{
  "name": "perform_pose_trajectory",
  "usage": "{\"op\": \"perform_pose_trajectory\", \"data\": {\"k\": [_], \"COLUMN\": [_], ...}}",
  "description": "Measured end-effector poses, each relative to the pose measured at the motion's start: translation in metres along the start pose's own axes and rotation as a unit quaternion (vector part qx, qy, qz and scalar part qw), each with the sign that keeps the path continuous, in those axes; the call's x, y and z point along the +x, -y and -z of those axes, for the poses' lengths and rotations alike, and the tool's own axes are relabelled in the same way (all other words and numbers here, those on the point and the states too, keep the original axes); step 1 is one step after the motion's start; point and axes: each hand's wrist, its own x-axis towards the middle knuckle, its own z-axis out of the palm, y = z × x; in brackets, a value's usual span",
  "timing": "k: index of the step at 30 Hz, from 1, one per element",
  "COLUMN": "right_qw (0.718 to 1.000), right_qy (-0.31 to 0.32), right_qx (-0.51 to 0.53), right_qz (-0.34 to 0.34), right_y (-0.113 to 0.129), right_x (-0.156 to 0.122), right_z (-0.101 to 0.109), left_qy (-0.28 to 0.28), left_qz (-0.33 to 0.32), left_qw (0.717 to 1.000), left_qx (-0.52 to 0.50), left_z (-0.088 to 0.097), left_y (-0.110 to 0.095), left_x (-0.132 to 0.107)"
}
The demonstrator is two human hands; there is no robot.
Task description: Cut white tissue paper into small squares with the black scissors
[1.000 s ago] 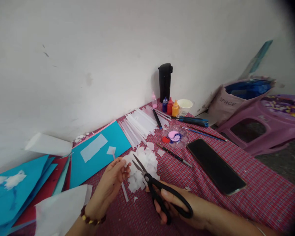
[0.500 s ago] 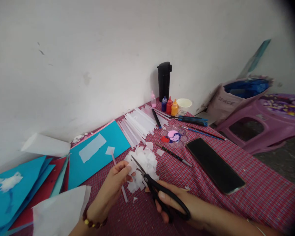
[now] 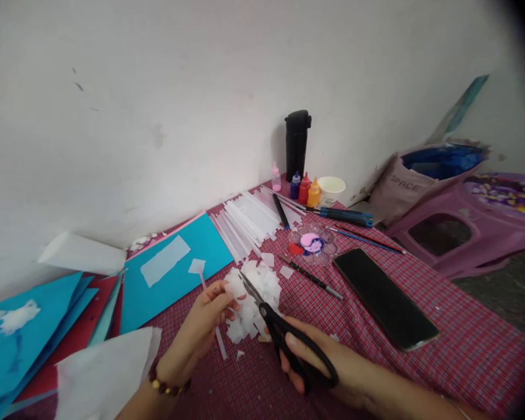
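My left hand (image 3: 207, 318) is closed in a pinch on a small piece of white paper (image 3: 233, 284), just above a heap of cut white paper scraps (image 3: 266, 286). Black-handled scissors (image 3: 269, 318) are in my right hand (image 3: 306, 353), with its fingers through the handle loops. The scissor blades point up and left, their tips beside the paper piece, and look nearly closed. A pale pink straw (image 3: 221, 344) passes beneath my left hand, and a small white paper square (image 3: 196, 266) lies at its upper end.
Blue card sheets (image 3: 135, 309) lie left, near a paper roll (image 3: 83, 254). Behind the scraps are white strips (image 3: 245, 219), a paint palette (image 3: 295, 233), paint bottles (image 3: 304, 189) and a black flask (image 3: 296, 146). A phone (image 3: 385, 297) rests right, beyond a dark patterned pen (image 3: 310, 274).
The scissor blades have come closer together beside the paper in my left hand. The whole view has shifted slightly.
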Motion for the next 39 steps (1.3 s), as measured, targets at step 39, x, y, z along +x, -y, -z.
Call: {"op": "perform_pose_trajectory", "data": {"k": [39], "right_qw": [0.975], "right_qy": [0.187], "right_qx": [0.11], "right_qz": [-0.038], "right_y": [-0.007], "right_x": [-0.001], "right_z": [0.005], "left_qy": [-0.029], "left_qz": [-0.142], "left_qw": [0.974], "left_qx": [-0.172], "left_z": [-0.035], "left_y": [-0.01], "left_x": [-0.022]}}
